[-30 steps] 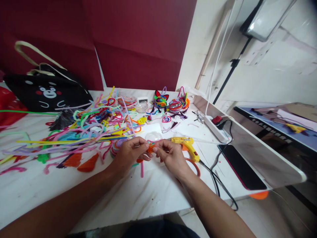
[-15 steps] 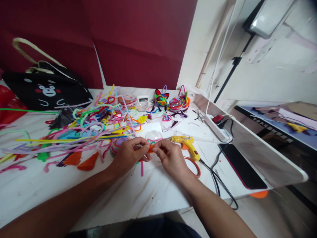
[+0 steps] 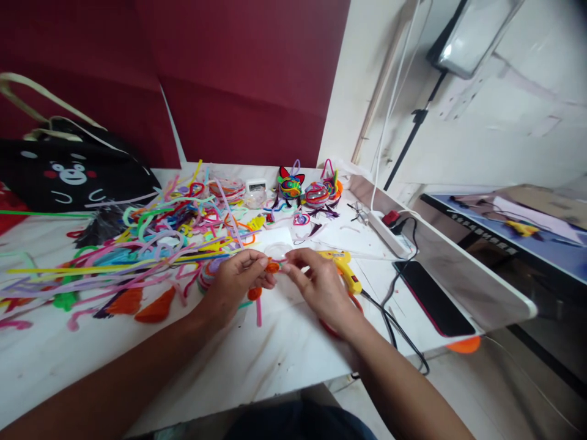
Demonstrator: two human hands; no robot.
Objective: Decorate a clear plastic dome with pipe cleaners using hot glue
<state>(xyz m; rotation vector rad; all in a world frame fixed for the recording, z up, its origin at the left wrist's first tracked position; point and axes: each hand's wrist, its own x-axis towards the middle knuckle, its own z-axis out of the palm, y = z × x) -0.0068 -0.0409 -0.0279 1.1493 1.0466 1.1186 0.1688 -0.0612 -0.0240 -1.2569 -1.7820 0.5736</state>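
Above the white table, my left hand pinches a small orange pipe cleaner coil between thumb and fingers. On the coil's right side is my right hand, its thumb and forefinger curled in a pinch at the coil's edge. What exactly lies between those right fingertips is too small to make out clearly. A second round orange piece lies just below my left fingers, beside a short pink pipe cleaner. Behind the hands sits a clear round plastic piece, partly hidden.
Tangled colourful pipe cleaners cover the table's left side. A yellow glue gun lies right of my hands, its black cord trailing past a phone. Behind stand wrapped ornaments and a power strip. A black bag stands left.
My right fingers have shifted a little away from the orange coil, which shows more now. A round orange piece has come into sight below my left hand. The view has turned slightly right.
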